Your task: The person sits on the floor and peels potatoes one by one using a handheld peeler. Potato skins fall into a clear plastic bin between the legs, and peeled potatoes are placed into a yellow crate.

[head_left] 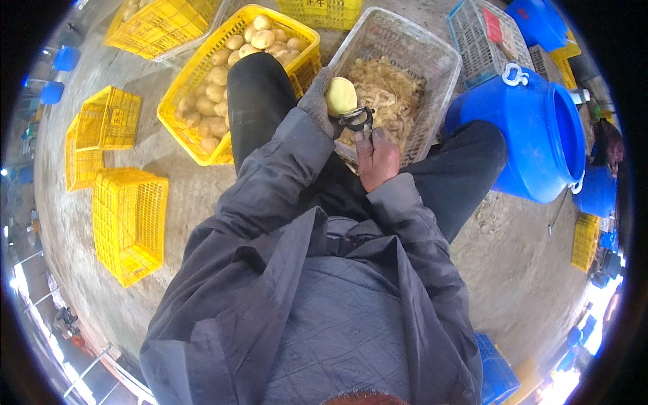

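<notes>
Head view: two hands held a pale potato [341, 96] and a black peeler [358, 119] by a grey crate [440, 71].
The left hand [316, 100], in a grey glove, had its fingers closed around the potato, but their tips were mostly hidden. The right hand [377, 156] was bare, and its fingers pinched the peeler's handle. The potato was up by the left side of the grey crate, right next to the peeler, but I could not tell if the blade touched it. A heap of thin peels [388, 91] lay in the grey crate. To the left, a yellow crate [309, 67] held lots of potatoes [214, 91], partly hidden by the left knee [255, 84]. A big blue barrel [513, 138] was beside the right knee [482, 145].
</notes>
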A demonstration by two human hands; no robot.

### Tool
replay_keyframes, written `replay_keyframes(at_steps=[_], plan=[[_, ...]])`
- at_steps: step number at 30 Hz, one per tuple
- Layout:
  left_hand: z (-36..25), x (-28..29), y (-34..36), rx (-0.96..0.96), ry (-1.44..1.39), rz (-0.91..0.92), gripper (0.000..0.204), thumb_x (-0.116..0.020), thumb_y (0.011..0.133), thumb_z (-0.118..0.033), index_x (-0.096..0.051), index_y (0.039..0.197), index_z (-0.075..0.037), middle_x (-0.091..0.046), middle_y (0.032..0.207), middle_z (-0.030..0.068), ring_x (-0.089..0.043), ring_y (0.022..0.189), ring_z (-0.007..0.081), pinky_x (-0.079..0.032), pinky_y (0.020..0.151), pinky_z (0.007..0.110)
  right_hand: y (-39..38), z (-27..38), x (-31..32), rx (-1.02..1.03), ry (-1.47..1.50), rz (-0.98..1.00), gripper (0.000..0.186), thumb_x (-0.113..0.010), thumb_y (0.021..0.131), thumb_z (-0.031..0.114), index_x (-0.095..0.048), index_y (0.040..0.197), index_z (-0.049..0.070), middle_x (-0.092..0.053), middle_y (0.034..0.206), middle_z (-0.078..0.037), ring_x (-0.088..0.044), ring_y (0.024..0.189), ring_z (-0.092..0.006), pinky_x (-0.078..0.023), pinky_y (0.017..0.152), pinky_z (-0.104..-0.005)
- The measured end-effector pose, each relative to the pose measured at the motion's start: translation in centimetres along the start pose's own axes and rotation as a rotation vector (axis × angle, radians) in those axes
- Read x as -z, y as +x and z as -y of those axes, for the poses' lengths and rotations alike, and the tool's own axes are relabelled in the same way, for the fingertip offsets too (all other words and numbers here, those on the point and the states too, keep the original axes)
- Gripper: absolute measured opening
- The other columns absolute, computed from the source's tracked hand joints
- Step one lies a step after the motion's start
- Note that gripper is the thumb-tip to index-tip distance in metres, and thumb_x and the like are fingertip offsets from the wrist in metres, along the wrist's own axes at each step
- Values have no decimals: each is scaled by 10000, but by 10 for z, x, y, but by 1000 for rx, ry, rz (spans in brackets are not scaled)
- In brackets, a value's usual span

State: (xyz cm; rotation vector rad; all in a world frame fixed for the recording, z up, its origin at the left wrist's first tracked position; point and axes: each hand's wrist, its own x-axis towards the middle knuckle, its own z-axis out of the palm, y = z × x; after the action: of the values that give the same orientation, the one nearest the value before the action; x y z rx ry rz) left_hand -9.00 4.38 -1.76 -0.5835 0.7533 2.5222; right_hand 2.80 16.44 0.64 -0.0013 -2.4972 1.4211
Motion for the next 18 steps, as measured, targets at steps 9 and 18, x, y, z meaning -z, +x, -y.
replay_keyframes(at_steps=[9, 18], plan=[[-8, -10, -19, -80, 35, 135, 447, -630, 883, -256, -513, 1245, -22, -618, 1081, 156, -640, 966, 317, -565, 826, 450, -8, -13, 4, -136, -88, -64, 313, -593, 954, 251, -561, 834, -36, -563, 712, -248, -554, 673, -426, -427, 615, -462], [2, -17, -32, -781, 1126, 88, 752, -836, 625, -140, -507, 1275, 48, -606, 1177, 165, -622, 1070, 264, -509, 949, 358, -8, -49, 1, -355, 120, -93, 405, -576, 959, 333, -556, 859, -60, -563, 782, -232, -531, 722, -322, -428, 696, -433]])
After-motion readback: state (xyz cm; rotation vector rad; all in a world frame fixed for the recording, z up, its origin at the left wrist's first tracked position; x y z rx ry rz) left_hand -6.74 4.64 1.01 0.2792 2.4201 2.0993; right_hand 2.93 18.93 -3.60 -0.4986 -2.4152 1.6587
